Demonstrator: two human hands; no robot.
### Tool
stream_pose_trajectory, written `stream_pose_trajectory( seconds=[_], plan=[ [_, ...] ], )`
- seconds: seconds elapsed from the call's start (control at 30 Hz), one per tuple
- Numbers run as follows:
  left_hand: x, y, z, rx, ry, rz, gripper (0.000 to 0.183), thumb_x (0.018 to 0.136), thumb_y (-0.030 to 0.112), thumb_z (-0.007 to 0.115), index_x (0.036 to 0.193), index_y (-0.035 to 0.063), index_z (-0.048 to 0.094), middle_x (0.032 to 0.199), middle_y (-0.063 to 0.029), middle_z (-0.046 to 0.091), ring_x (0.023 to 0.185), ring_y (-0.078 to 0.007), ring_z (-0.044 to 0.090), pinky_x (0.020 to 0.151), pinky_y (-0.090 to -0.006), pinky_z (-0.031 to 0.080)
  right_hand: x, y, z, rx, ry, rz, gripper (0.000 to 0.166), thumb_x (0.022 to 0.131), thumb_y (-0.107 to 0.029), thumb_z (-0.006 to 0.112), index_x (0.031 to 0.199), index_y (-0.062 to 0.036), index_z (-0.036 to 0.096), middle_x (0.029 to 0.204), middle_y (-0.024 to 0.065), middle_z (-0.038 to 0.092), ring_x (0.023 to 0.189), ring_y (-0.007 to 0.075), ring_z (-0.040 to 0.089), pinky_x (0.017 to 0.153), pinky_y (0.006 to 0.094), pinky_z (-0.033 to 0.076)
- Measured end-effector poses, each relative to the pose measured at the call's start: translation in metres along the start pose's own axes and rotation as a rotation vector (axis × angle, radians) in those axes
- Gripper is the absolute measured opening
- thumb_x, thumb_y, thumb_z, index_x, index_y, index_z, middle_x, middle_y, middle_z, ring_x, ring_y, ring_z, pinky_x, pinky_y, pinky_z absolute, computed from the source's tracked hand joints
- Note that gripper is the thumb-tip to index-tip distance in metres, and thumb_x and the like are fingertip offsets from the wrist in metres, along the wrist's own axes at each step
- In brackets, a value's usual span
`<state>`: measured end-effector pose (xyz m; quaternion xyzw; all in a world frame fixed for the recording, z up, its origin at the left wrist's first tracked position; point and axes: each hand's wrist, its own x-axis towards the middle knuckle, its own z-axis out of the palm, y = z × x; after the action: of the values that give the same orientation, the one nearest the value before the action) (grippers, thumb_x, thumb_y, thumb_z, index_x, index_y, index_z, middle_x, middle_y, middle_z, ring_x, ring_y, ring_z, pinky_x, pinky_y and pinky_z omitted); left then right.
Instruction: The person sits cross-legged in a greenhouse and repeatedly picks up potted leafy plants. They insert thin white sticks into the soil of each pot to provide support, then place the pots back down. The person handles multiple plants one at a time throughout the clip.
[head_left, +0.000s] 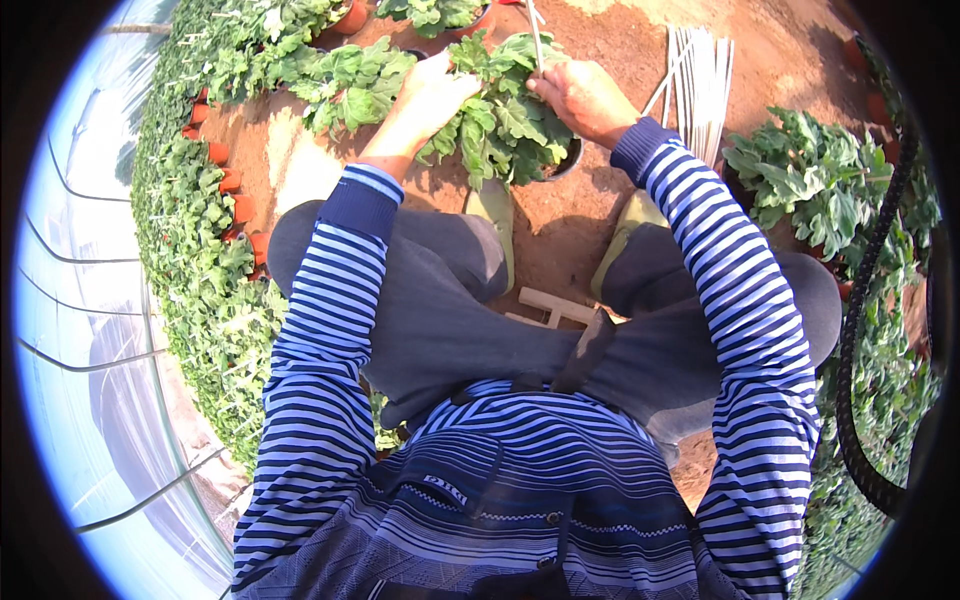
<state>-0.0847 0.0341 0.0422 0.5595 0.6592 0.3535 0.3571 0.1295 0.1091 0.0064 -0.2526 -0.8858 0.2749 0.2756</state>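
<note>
A leafy green plant (517, 124) grows from a dark pot (568, 161) on the soil before my feet. My right hand (589, 97) grips a thin pale stick (535, 34) at the plant's right side. The stick stands nearly upright, and its upper end runs out of the top of the view. My left hand (431, 97) is at the plant's left side, fingers bent among the leaves. Whether those fingers pinch a leaf or anything else is hidden by glare and foliage.
A bundle of white sticks (697, 90) lies on the soil to the right. Potted plants stand in rows at left (195, 187) and right (821, 180). Low between my legs is a wooden stool (556, 306). A black braided cable (855, 360) hangs at right; plastic sheeting (90, 300) curves along the left.
</note>
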Motion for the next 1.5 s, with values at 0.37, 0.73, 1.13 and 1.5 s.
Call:
stream_pose_trajectory(
  seconds=[0.37, 0.73, 1.13, 1.5],
  plan=[
    [-0.005, 0.018, 0.001, 0.048, -0.035, -0.058, 0.028, 0.083, 0.013, 0.062, 0.107, -0.0018, 0.062, 0.097, -0.0066, 0.065, 0.086, -0.0126, 0.059, 0.079, -0.0275, 0.047, -0.001, 0.005, 0.028, -0.043, -0.110, 0.047, 0.021, 0.085, -0.021, 0.059, 0.079, -0.0020, 0.065, 0.072, 0.0203, 0.063, 0.071, 0.0377, 0.063, 0.067, 0.0448, 0.050],
    [-0.005, 0.026, 0.003, 0.111, -0.064, -0.034, 0.028, 0.085, 0.014, 0.062, 0.110, -0.0008, 0.061, 0.094, -0.0054, 0.065, 0.083, -0.0110, 0.058, 0.075, -0.0267, 0.048, -0.025, 0.013, 0.044, -0.127, -0.236, 0.330, 0.022, 0.086, -0.013, 0.047, 0.095, -0.0054, 0.066, 0.085, 0.0226, 0.065, 0.082, 0.0368, 0.065, 0.073, 0.0450, 0.051],
    [-0.002, 0.025, 0.019, 0.179, -0.039, 0.031, 0.028, 0.085, 0.016, 0.062, 0.108, -0.0017, 0.060, 0.085, -0.0067, 0.065, 0.076, -0.0098, 0.058, 0.070, -0.0264, 0.048, -0.052, 0.000, 0.031, -0.074, -0.026, 0.179, 0.020, 0.079, -0.004, 0.051, 0.096, -0.0061, 0.061, 0.081, 0.0183, 0.062, 0.078, 0.0346, 0.063, 0.069, 0.0416, 0.051],
    [-0.008, 0.040, 0.028, 0.163, -0.132, 0.012, 0.033, 0.084, 0.014, 0.061, 0.114, -0.0002, 0.059, 0.101, -0.0085, 0.064, 0.089, -0.0122, 0.060, 0.081, -0.0289, 0.048, -0.065, 0.014, 0.038, 0.044, 0.057, 0.223, 0.037, 0.074, -0.010, 0.065, 0.110, -0.0052, 0.057, 0.086, 0.0191, 0.059, 0.084, 0.0375, 0.059, 0.076, 0.0442, 0.047]
  ],
)
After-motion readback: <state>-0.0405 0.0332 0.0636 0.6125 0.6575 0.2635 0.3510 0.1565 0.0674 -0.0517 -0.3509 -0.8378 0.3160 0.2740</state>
